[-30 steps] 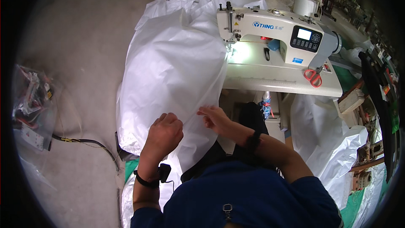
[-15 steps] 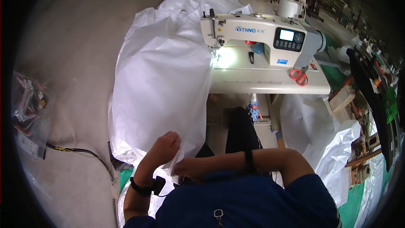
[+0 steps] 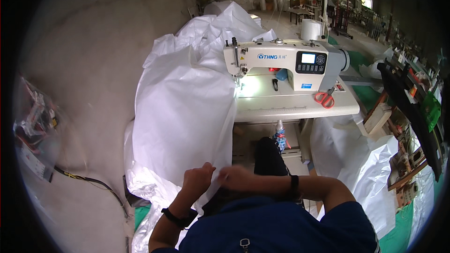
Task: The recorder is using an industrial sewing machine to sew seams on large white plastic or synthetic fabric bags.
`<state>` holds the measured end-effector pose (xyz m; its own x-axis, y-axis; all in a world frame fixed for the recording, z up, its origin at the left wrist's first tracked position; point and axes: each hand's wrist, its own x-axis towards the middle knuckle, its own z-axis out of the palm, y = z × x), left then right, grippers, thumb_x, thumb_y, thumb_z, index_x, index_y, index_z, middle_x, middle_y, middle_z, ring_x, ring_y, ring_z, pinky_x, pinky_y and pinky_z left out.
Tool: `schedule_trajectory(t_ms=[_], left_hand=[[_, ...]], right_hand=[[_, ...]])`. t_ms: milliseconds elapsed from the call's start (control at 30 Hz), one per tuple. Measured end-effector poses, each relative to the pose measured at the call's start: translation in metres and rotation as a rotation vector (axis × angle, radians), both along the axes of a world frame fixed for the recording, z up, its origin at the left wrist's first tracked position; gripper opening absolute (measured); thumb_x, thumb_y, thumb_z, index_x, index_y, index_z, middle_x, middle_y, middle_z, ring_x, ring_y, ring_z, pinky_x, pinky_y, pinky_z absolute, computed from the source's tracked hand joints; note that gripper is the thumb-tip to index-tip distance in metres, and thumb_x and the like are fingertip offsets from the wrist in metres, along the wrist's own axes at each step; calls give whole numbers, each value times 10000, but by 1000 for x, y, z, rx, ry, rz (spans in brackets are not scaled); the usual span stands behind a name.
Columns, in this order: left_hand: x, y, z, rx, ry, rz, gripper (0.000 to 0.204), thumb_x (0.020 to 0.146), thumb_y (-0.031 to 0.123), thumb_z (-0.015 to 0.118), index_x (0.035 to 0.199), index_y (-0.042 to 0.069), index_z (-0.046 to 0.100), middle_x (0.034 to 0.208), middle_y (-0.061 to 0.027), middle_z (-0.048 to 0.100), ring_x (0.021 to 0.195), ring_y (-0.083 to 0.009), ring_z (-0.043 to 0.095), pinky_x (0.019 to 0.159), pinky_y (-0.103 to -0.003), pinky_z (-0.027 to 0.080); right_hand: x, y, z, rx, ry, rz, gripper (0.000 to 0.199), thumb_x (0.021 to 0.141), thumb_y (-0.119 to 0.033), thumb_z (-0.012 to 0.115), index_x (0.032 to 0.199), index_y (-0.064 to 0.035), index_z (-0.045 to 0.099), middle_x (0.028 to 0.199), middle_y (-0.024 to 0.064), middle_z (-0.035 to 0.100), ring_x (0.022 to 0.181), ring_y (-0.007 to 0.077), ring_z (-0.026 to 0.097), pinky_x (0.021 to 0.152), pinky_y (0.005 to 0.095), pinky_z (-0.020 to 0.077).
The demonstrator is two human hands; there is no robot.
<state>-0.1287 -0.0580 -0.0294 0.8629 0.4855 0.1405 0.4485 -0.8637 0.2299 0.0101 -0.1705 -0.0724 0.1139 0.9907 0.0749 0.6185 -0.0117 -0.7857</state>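
In the head view we see our left hand (image 3: 199,178) curled into a fist on the lower edge of the white woven fabric (image 3: 187,107), fingers closed tight and pinching the cloth. Our right hand (image 3: 236,177) meets it just beside, reaching across from the right; it is blurred, but its fingers look folded onto the same edge of the sheet (how firmly, we cannot tell). Both wrists carry dark bands.

The fabric hangs in a broad sheet from the left edge of the desk (image 3: 300,110) down to our hands, and more of it is heaped behind the desk's far left corner and bunched on the floor (image 3: 89,65) below our left forearm. Its upper part runs under the needle end of the sewing machine (image 3: 286,61), a cream-coloured machine standing along the far edge of the desk with a small lit screen on its front.

Near the right edge of the desk lie orange-handled scissors (image 3: 324,98), well apart from the fabric. A small bottle (image 3: 280,136) stands on a ledge under the desk's front edge. A white thread cone (image 3: 311,29) stands behind the machine. More white sheeting (image 3: 356,159) is piled on the floor to the right of the desk. At the far left, a clear bag of bits (image 3: 35,126) lies on the floor, with a cable (image 3: 89,180) trailing from it.
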Motion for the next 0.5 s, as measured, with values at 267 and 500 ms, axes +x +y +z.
schedule_trajectory(t_ms=[267,500], left_hand=[[5,0,-13,-76,6,-123,199,908,261,466,844,76,505,597,-173,581,610,-386,596,576,-492,459],[-1,28,9,-196,-165,-234,152,898,199,479,892,66,553,677,-197,573,633,-385,586,575,-434,462]], right_hand=[[29,45,-88,-310,862,121,563,788,-452,657,1141,-27,550,949,59,592,890,162,558,745,319,465],[-22,62,-45,-21,499,355,412,786,-208,655,1134,-16,545,1042,127,604,947,217,570,848,341,442]])
